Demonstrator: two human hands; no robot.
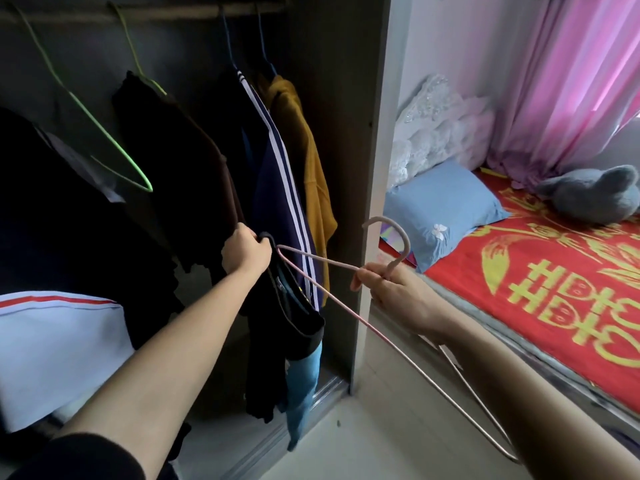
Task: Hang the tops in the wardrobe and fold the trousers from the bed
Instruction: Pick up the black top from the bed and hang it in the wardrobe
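Both hands are busy in front of the open wardrobe point(346, 133). Our left hand point(246, 252) is closed in a fist round a bunch of the dark top point(273, 341), right at one shoulder tip of the pink hanger point(318, 262). The top hangs from that fist toward the floor, just inside the wardrobe's edge, with a blue part at its lowest end. Our right hand point(391, 292) pinches the hanger's neck between thumb and fingers, just under the hook, which curls up above the knuckles. The hanger lies tilted between the two hands, and its far shoulder runs down under our right forearm.

On the rail point(138, 13) hang a bare green hanger point(104, 133), some black clothes, a striped jacket point(277, 168) and a mustard top point(304, 150). A white garment point(52, 341) with a red stripe sits low on the left.

To the right stands the bed point(519, 289) under a red and gold cover, with a blue pillow point(446, 209), a grey plush toy point(595, 195) and a pink curtain point(571, 81) behind. We cannot see any trousers on the part of it in view.
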